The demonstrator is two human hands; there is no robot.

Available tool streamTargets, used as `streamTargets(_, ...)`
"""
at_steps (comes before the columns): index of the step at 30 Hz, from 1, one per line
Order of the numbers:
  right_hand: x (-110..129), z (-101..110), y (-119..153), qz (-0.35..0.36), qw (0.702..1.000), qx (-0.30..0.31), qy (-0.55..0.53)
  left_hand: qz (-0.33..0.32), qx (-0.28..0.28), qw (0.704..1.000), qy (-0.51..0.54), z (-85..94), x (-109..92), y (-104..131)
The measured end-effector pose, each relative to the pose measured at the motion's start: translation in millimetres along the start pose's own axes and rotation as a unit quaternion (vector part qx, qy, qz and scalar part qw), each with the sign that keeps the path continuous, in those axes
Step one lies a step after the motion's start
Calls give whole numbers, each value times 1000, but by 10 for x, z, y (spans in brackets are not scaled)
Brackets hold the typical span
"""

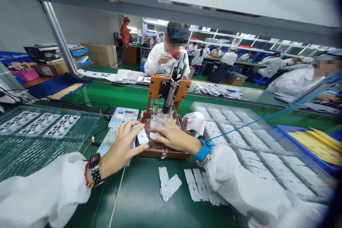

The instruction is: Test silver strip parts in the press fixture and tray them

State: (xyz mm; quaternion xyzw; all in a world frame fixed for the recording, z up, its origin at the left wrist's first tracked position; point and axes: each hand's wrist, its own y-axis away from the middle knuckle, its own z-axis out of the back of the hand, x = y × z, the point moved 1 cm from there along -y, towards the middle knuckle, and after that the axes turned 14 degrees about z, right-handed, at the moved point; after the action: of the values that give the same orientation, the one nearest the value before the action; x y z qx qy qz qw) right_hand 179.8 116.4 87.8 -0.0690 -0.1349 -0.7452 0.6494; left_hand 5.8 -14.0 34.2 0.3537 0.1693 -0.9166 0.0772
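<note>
1. Nearest the camera, between the white sleeves (61, 181), loose white plates (167, 187) lie on the near tabletop (144, 206): a small overlapping pile in the middle, and a row of plates (192, 185) side by side to its right, partly hidden by the right sleeve.
2. Farther in, the left hand (116, 151) has its thumb and fingers closed around a held plate (143, 136), tilted beside the near left edge of the fixture (160, 151); more pale pieces may be tucked behind it.
3. Its partner, the right hand (175, 139), is open, fingers spread low over the fixture's bed; a pale piece shows at the fingertips, but whether they grip it I cannot tell. The hands are apart, though near each other.
4. Judging by this, the step is handling a plate at the bed; a next move there calls for lining up edges and keeping fingers out from under the clamp lever (173, 87).
5. Left of the fixture sits a pale blue box (124, 114) with red digits; farther left, a tray (88, 133) carries dark-marked sheets (62, 126).
6. To the right, clear trays (237, 149) hold rows of white plates.
</note>
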Motion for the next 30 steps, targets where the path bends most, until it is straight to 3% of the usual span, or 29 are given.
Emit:
streamTargets(2, 23, 4, -51, 8, 1000, -11, 17, -10, -11, 1000, -2, -26, -3, -89)
streamTargets(6, -69, -90, -82, 38, 990, -96, 95, -1, -30, 999, -19, -46, -28, -194)
streamTargets(10, -202, -168, 76, 55, 975, -143, 164, 2, -22, 999, -31, -110, -93, -256)
streamTargets(14, -245, -142, 496, 70, 965, -168, 191, -9, 26, 999, -41, -261, -202, -350)
streamTargets(19, -302, 23, 1255, 10, 954, -189, 231, -35, 78, 993, -86, -445, -286, -487)
streamTargets(22, -539, 215, 1844, -77, 924, -233, 293, -57, 100, 989, -93, -472, -279, -564)
streamTargets(24, -792, 375, 2302, -204, 890, -258, 315, -72, 125, 985, -94, -468, -265, -609)
streamTargets(27, -1195, 573, 2972, -464, 805, -244, 277, -95, 140, 982, -88, -472, -242, -643)
streamTargets(30, -1496, 637, 3409, -562, 759, -218, 246, -117, 124, 983, -69, -511, -215, -652)
